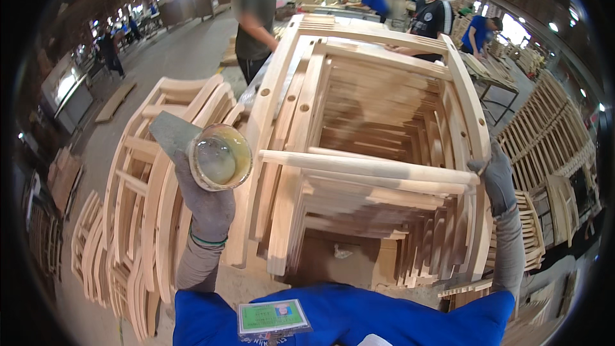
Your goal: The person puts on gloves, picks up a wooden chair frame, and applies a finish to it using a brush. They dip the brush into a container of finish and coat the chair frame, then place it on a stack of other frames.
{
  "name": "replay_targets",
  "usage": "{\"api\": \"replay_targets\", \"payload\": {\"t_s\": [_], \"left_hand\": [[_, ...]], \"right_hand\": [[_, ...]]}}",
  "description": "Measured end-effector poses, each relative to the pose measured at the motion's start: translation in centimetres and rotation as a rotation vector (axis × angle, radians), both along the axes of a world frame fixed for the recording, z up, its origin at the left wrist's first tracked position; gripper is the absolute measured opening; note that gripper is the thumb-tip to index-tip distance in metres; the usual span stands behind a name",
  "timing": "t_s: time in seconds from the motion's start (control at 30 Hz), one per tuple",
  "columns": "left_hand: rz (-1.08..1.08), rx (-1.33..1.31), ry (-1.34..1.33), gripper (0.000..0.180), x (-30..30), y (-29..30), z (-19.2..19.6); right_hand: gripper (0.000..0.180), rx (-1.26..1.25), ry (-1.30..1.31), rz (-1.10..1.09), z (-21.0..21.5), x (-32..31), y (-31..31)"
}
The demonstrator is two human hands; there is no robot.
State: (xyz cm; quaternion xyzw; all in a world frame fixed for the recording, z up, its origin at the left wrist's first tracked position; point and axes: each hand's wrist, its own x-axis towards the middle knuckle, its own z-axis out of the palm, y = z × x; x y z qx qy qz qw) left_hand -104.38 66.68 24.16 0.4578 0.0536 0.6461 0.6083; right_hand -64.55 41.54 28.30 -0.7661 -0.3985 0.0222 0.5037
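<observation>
head view: left hand (206,200) clasped round cup (221,157), right hand (500,178) at frame's (469,99) right rail, grip unclear.

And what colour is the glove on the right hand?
Grey. The glove on the right hand shows best in the head view.

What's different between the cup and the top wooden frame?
The cup is round, while the top wooden frame is made of long bars. The cup is much smaller than the frame. The left hand holds the cup up; the frame lies on a stack of others.
</observation>
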Motion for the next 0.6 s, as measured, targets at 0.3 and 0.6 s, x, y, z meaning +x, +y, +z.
{"api": "replay_targets", "payload": {"t_s": [0.3, 0.6], "left_hand": [[0.216, 0.317, 0.219, 0.047, 1.8, -0.2, -1.7], [0.45, 0.341, 0.468, 0.053, -2.0, -0.9, -1.3]], "right_hand": [[0.054, -0.197, -0.593, -0.221, -0.9, 0.9, -0.3], [0.029, 0.088, -0.102, 0.651, 8.8, -13.8, 7.0]]}}
